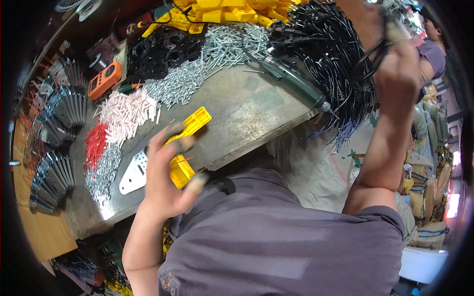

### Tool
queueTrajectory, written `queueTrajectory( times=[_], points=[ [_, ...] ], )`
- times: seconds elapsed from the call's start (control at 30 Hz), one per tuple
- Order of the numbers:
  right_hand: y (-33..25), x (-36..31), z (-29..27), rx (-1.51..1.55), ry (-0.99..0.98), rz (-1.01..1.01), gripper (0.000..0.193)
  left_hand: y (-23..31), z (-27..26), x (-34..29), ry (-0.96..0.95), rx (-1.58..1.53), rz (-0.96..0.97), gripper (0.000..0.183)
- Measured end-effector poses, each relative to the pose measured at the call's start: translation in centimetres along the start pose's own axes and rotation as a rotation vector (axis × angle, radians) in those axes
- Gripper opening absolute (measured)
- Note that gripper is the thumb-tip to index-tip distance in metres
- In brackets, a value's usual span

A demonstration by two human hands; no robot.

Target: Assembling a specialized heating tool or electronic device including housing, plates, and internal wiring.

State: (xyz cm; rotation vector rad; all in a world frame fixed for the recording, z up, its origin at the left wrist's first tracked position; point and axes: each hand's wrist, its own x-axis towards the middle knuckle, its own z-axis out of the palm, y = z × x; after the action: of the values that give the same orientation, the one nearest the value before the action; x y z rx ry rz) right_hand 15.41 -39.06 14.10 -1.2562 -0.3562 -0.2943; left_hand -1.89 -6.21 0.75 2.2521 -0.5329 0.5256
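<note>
My left hand [168,177] hovers over the near edge of the workbench, fingers curved and apart, with pale and dark covers on some fingertips. Just beyond and partly behind it lies a yellow plastic part [197,122], joined to a flat white plate [134,175] with holes or lying against it; the hand hides where they meet. Up at the far right, my right hand [399,64] is raised and smeared by motion. Its fingers are closed round a black cable [379,52], beside a big heap of black cables [335,54] with stripped blue ends.
A green electric screwdriver [291,81] lies along the bench's right side. Piles of screws [180,84], pale tubes [126,113] and red pieces [95,143] line the back left. An orange meter [104,80] stands behind them. Yellow parts [222,11] are heaped far back. Another person [434,56] is at right.
</note>
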Motion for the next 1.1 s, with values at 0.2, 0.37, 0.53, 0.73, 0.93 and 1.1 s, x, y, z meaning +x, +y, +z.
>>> queueTrajectory(
  times=[0.2,0.37,0.53,0.73,0.93,1.1],
  points=[
    [3.9,-8.0,10.6,0.139,-0.696,0.566,0.026,2.1,8.1,3.5,-0.366,-0.822,-0.199,0.089],
    [6.9,-4.1,11.6,-0.212,-0.434,0.123,0.026,3.0,6.1,1.6,-0.540,-1.071,-0.729,0.058],
    [15.0,-1.5,5.4,-0.609,-0.316,0.207,0.031,3.0,1.6,-2.0,-0.408,-0.356,-0.527,0.045],
    [13.3,-8.1,9.9,-1.120,-0.698,-0.737,0.042,1.7,0.1,-1.9,-0.180,-0.216,-0.451,0.038],
    [12.0,-12.5,10.5,-0.356,-1.023,0.621,0.019,-3.1,-2.6,2.9,0.047,-0.203,-0.600,0.028],
    [13.4,-12.4,10.4,-0.201,-1.062,0.701,0.025,-10.7,-2.7,4.8,-0.100,0.398,-0.523,0.034]
  ],
)
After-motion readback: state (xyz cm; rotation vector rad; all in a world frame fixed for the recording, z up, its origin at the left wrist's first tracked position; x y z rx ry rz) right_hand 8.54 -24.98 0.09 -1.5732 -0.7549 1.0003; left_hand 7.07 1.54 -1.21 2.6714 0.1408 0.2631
